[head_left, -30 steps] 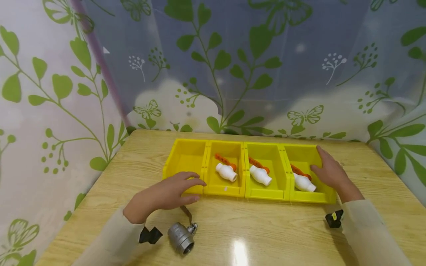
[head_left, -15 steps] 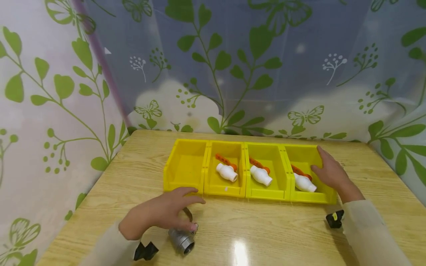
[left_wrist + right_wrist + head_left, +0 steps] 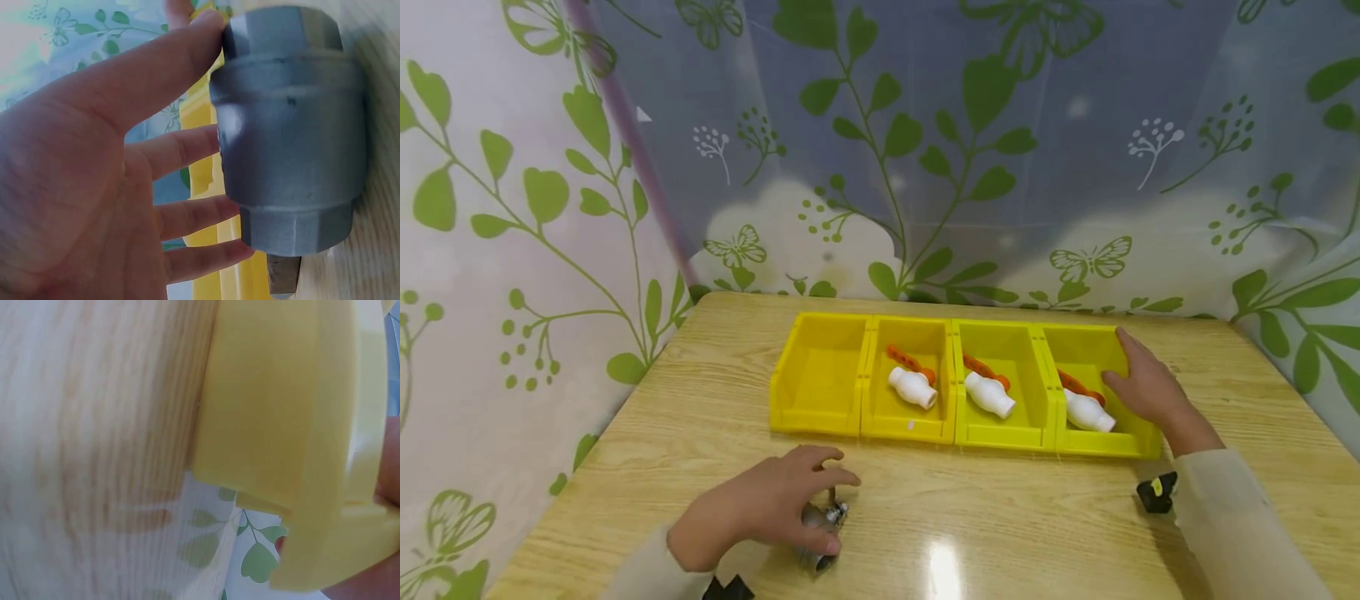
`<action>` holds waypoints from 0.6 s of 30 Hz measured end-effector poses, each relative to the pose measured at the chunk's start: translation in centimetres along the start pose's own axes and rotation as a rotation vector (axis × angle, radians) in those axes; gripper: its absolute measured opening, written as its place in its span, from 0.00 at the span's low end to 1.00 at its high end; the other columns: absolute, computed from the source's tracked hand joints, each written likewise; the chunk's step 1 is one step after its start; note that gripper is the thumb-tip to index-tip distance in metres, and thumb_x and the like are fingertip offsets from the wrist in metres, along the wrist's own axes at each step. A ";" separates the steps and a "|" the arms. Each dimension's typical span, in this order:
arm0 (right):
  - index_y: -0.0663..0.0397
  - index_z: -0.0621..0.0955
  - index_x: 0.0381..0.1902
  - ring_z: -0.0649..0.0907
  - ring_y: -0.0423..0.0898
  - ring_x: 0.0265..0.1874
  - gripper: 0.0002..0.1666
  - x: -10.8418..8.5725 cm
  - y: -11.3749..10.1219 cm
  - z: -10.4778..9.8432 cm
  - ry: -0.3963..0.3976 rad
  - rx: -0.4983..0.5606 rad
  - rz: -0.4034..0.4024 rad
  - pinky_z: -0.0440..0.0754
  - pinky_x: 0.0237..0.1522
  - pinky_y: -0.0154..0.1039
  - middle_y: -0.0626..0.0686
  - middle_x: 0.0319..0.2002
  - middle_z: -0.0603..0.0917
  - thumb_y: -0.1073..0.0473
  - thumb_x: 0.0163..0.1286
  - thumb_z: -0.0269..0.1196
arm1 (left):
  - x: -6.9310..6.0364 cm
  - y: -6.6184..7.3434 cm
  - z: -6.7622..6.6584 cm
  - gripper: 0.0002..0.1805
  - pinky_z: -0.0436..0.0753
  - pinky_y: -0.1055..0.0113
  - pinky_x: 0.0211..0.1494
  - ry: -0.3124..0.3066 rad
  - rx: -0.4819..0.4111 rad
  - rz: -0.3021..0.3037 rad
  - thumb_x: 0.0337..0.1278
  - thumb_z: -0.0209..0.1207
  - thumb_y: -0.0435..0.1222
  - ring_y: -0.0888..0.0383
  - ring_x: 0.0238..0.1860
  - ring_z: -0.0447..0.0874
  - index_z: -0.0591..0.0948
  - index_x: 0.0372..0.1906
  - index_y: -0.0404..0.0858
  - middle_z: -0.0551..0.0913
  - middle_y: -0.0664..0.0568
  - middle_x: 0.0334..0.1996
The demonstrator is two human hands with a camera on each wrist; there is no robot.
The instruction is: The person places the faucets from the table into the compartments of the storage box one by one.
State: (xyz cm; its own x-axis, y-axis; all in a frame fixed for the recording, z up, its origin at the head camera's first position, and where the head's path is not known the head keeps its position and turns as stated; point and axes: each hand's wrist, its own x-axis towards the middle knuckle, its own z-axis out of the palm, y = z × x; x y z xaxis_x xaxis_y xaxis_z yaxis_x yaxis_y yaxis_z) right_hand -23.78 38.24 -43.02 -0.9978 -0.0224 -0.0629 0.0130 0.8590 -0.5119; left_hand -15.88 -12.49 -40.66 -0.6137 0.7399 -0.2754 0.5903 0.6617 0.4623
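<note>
A grey metal ball valve [image 3: 290, 137] lies on the table near its front, its dark lever [image 3: 284, 275] pointing toward the bins. My left hand [image 3: 767, 504] is over the valve with fingers spread; thumb and fingertips come close to its sides, and contact is hard to tell. At the far right, my right hand [image 3: 1153, 392] grips the side wall of the rightmost yellow bin [image 3: 1078, 343], thumb inside and fingers outside. In that bin sits a white plastic valve [image 3: 1088, 412] with an orange handle [image 3: 1078, 387]. The right wrist view shows the bin's outer wall [image 3: 262, 394] up close.
Joined in the row are two middle bins, each with a white valve [image 3: 912, 388] and an orange handle, plus a leftmost bin [image 3: 820, 367] with nothing visible inside. They stand on a wooden table [image 3: 1000, 517]. A leaf-patterned curtain [image 3: 925, 150] hangs behind.
My left hand has moved from the leftmost bin's front edge down and toward me, over the metal valve. My right hand has stayed on the bin wall.
</note>
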 end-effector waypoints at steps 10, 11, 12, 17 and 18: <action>0.71 0.36 0.74 0.49 0.77 0.67 0.47 0.0 -0.1 -0.1 -0.001 0.002 0.002 0.49 0.63 0.71 0.77 0.71 0.42 0.58 0.72 0.51 | -0.7 0.6 1.1 0.36 0.75 0.40 0.48 0.046 0.055 0.010 0.49 0.65 0.60 0.39 0.66 0.64 0.74 0.64 0.53 0.66 0.45 0.67; 0.71 0.37 0.74 0.49 0.77 0.67 0.47 0.0 -0.1 -0.1 -0.001 0.002 0.001 0.49 0.63 0.71 0.77 0.71 0.42 0.58 0.72 0.51 | -0.7 0.6 1.2 0.35 0.76 0.42 0.47 0.045 0.055 0.006 0.49 0.65 0.60 0.40 0.66 0.64 0.75 0.63 0.54 0.66 0.45 0.67; 0.71 0.37 0.74 0.49 0.77 0.67 0.47 0.0 -0.1 -0.1 -0.001 0.003 0.001 0.49 0.63 0.71 0.77 0.71 0.42 0.58 0.72 0.50 | -0.8 0.7 1.2 0.35 0.77 0.45 0.46 0.041 0.052 0.002 0.49 0.66 0.60 0.42 0.65 0.64 0.75 0.63 0.54 0.66 0.46 0.67; 0.70 0.36 0.74 0.48 0.77 0.67 0.47 -0.1 -0.2 -0.1 -0.005 0.006 0.002 0.49 0.63 0.71 0.77 0.71 0.42 0.58 0.72 0.50 | -0.9 0.7 1.7 0.34 0.77 0.54 0.42 0.042 0.063 -0.004 0.49 0.66 0.59 0.46 0.62 0.66 0.75 0.62 0.54 0.66 0.47 0.66; 0.70 0.36 0.74 0.48 0.77 0.67 0.47 -0.1 -0.2 -0.1 -0.005 0.007 0.002 0.49 0.63 0.71 0.77 0.71 0.42 0.58 0.72 0.50 | -0.9 0.7 1.8 0.34 0.77 0.54 0.42 0.048 0.065 -0.006 0.49 0.66 0.59 0.46 0.62 0.66 0.75 0.62 0.54 0.66 0.46 0.66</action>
State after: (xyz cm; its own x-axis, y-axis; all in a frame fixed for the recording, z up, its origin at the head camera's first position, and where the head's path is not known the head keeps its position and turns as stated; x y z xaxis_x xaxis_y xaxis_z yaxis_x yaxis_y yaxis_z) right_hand -23.68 38.14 -42.87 -0.9974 -0.0233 -0.0681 0.0154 0.8554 -0.5177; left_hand -13.98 -12.46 -41.55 -0.6408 0.7305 -0.2360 0.6184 0.6734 0.4051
